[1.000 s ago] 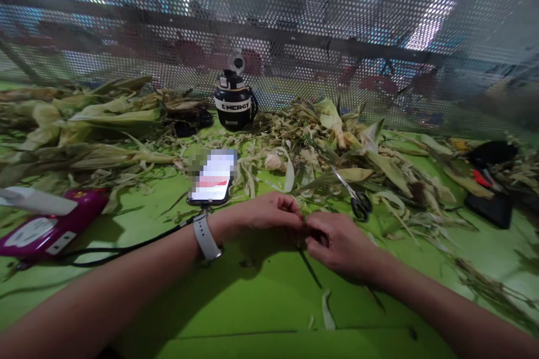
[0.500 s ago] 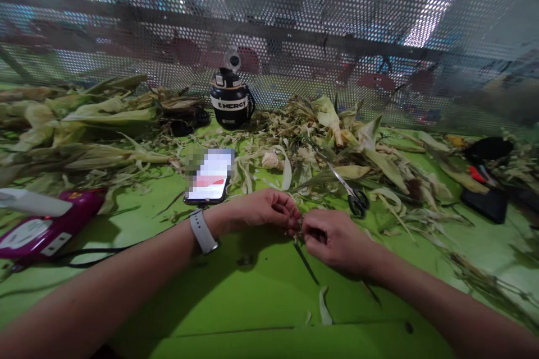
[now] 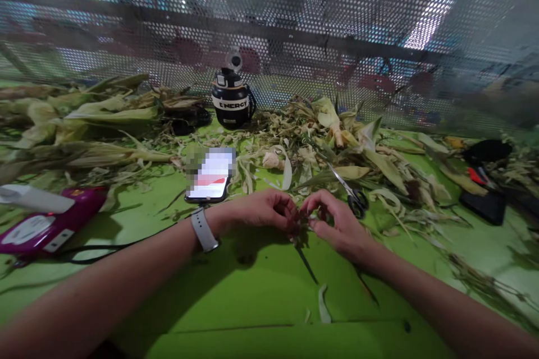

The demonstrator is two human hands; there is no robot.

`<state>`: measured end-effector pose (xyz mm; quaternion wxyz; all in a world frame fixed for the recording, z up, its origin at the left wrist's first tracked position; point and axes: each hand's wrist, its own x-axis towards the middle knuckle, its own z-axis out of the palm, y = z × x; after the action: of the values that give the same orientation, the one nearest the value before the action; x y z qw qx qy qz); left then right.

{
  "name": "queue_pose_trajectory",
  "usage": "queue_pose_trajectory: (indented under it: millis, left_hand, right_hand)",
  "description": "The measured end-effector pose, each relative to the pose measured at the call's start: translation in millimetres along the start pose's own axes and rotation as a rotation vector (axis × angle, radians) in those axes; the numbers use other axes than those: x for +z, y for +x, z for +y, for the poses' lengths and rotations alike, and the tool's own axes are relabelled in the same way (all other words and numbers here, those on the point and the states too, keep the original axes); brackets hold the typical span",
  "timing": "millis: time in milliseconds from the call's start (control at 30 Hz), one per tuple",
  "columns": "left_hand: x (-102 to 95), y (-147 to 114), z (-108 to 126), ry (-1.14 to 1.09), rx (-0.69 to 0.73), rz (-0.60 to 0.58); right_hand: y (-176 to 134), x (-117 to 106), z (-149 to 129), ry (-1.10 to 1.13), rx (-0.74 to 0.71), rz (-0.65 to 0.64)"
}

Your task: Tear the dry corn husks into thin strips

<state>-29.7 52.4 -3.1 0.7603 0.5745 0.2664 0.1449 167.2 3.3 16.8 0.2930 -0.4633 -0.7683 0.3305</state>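
Low over the green table, my left hand (image 3: 273,212), with a watch strap on its wrist, pinches a small piece of corn husk (image 3: 300,230). Fingertips largely hide that piece, and a thin dark strip (image 3: 307,265) slants down below it. Beside it my right hand (image 3: 337,224) has its thumb and forefinger curled around a pale bit at the same piece, close to the left fingertips. How firmly they grip is hard to see. Scissors (image 3: 353,199) with black handles lie just beyond my right hand. A phone (image 3: 213,176) with a lit screen rests beyond my left wrist.
Dried corn husks (image 3: 109,115) are heaped at the left, and more husk scraps (image 3: 379,162) spread at the right. A black bottle (image 3: 231,104) stands against a perforated metal screen (image 3: 295,22). A purple device (image 3: 54,224) with a cord lies at left, and a dark flat object (image 3: 482,205) at right.
My right hand has gone from a closed fist to a looser curl, its thumb and forefinger parting around the pale bit. My left hand stays almost where it was.
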Motion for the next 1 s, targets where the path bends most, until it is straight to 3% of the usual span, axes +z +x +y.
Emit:
queue_pose_trajectory:
  millis: [167, 433, 567, 767, 1000]
  left_hand:
    - [-0.1, 1, 1, -0.011, -0.007, 0.007]
    - [0.8, -1, 6, 0.106, 0.03, 0.087]
    - [5.7, -7, 14, 0.408, 0.108, 0.139]
    - [18.6, -15, 23, 0.99, 0.3, 0.28]
    - [32.9, -13, 9, 1.529, 0.414, 0.458]
  right_hand:
    - [3, 8, 11, 0.166, 0.126, -0.017]
    - [2, 11, 9, 0.103, 0.041, -0.085]
    - [3, 11, 11, 0.067, 0.038, -0.092]
    - [7, 8, 14, 0.217, 0.099, -0.138]
    - [11, 9, 22, 0.311, 0.135, -0.131]
